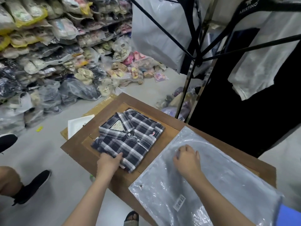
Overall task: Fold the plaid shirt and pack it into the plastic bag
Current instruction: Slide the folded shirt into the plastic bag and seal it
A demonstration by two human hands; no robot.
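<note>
Plastic bag (219,181): nearest the camera, lay flat on the right of the surface, barcode sticker and a small snap near its near-left edge; empty, judged ready to receive the shirt.
Surface (169,121): brown wooden top with a recessed panel; carried the shirt at centre-left and the bag beside it, the two apart.
Plaid shirt (128,137): already folded into a neat rectangle, collar and label up, lying on the recessed panel; not yet in the bag. Folding looked done, packing still ahead.
Right hand (187,159): rested on top of the bag near its far-left part, fingers curled together into a loose fist, pressing the film down; probably to pin the bag or find its mouth. Whether any film was pinched, could not tell.
Left hand (109,162): at the shirt's near corner, fingers clamped on the folded edge, thumb on top; likely placed so the bundle could be lifted without unfolding.
</note>
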